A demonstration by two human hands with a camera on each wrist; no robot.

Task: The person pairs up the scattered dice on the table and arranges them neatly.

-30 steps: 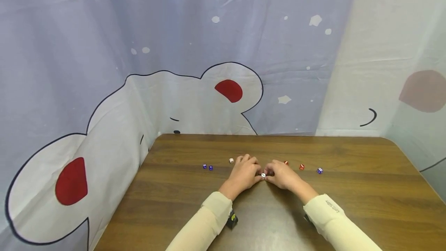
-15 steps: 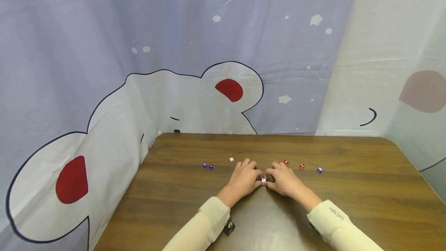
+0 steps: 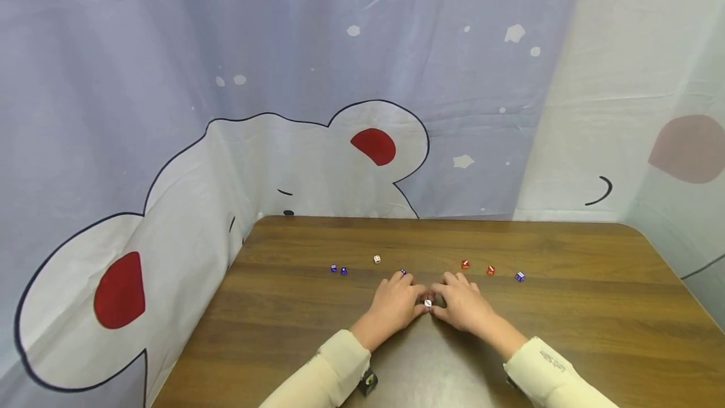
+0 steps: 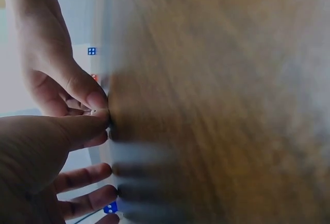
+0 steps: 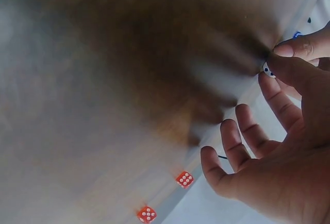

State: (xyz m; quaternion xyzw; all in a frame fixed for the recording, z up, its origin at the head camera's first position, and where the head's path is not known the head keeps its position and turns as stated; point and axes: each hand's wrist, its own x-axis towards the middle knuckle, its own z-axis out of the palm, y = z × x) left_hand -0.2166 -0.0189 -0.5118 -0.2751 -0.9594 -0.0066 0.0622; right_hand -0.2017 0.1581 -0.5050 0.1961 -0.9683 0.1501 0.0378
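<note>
A small white die (image 3: 427,303) sits low over the table between the fingertips of both hands. My left hand (image 3: 394,304) pinches it from the left with thumb and index finger. From the right, my right hand (image 3: 466,305) pinches the same die, its other fingers spread and loosely bent. The right wrist view shows dark pips on the white die (image 5: 268,70), partly covered by fingers. Just past the left fingertips, a blue die (image 3: 403,271) is partly hidden by that hand.
Farther left on the wooden table (image 3: 272,332) lie two blue dice (image 3: 338,269) and a white die (image 3: 377,259). Beyond the right hand are two red dice, one nearer (image 3: 465,264) and one farther right (image 3: 491,270), then a blue die (image 3: 520,276). A printed curtain (image 3: 317,162) hangs behind the table.
Both hands have drawn toward the person together, with the white die between them. One blue die beyond the left hand has come into sight, and a red die is less covered.
</note>
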